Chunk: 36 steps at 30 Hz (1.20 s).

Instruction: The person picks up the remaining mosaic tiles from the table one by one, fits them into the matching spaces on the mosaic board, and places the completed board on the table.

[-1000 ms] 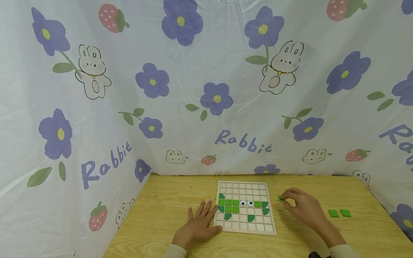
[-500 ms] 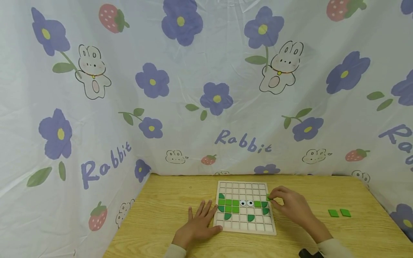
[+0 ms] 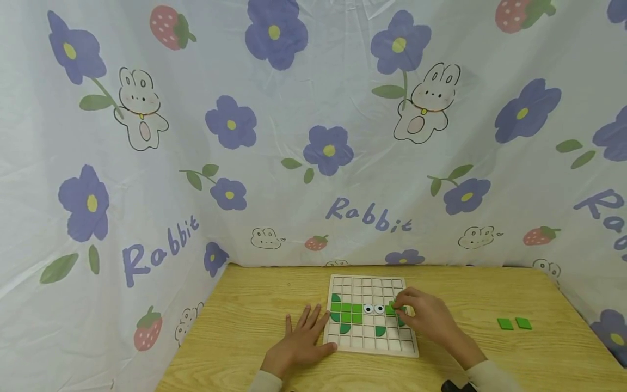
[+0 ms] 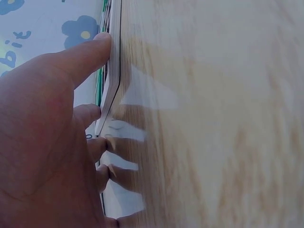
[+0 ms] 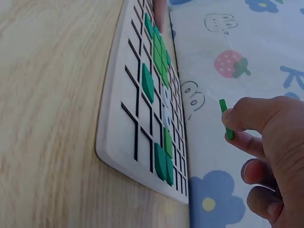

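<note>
A wooden grid board [image 3: 364, 351] lies flat on the table with green tiles in some of its squares. Light green square tiles [image 3: 346, 317] form a block at its left, and two eye tiles [image 3: 374, 308] sit near the middle. Dark green quarter-circle tiles [image 3: 380, 331] lie in several cells. My left hand [image 3: 301, 343] rests spread on the table, thumb on the board's left edge. Between thumb and finger, my right hand [image 3: 433, 321] pinches a green square tile [image 5: 223, 104] above the board's right side. That hand partly hides the tiles at that edge.
Two more green square tiles [image 3: 505, 324] lie on the table [image 3: 548, 359] to the right. A curtain [image 3: 294, 228] printed with flowers and rabbits hangs behind the table. Part of a black object [image 3: 458, 386] shows at the bottom edge, by the right sleeve.
My right hand has moved left with the green square tile, from the table beside the board to above its right columns. My left hand has stayed in place.
</note>
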Available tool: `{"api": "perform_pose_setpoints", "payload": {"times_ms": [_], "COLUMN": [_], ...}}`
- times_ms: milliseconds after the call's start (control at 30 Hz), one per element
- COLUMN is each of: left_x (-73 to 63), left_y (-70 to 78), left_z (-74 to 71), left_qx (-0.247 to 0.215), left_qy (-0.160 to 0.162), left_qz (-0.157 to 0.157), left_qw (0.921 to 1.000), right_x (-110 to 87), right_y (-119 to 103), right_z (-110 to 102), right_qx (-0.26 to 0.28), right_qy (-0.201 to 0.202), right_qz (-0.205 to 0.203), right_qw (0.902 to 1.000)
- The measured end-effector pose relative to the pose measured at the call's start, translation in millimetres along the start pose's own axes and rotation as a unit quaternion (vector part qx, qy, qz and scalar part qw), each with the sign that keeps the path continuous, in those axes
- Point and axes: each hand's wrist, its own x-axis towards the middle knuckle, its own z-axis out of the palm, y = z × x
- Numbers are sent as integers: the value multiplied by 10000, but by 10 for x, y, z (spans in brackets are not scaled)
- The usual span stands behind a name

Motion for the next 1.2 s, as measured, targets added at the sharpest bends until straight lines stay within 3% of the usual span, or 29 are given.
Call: {"api": "perform_pose_setpoints", "payload": {"times_ms": [133, 300, 533, 833, 1200], "left_x": [4, 7, 27, 11, 22], "left_y": [-1, -9, -77, -16, -40], "left_z": [-2, -2, 38, 6, 20], "left_qx": [22, -17, -237, 5, -149], "left_qy": [7, 8, 34, -25, -25], "left_qz": [-2, -7, 103, -82, -31], "left_qw": [10000, 10000, 9997, 10000, 9999], "right_x": [27, 80, 118, 143, 180], "right_y": [-31, -111, -178, -230, -243], "right_z": [107, 193, 324, 447, 597], "right_qx": [-6, 28, 210, 216, -103], "right_qy": [-55, -369, -324, -566, -858], "right_qz": [-144, 21, -71, 85, 181], "right_qw": [9999, 9993, 9992, 9981, 9961]}}
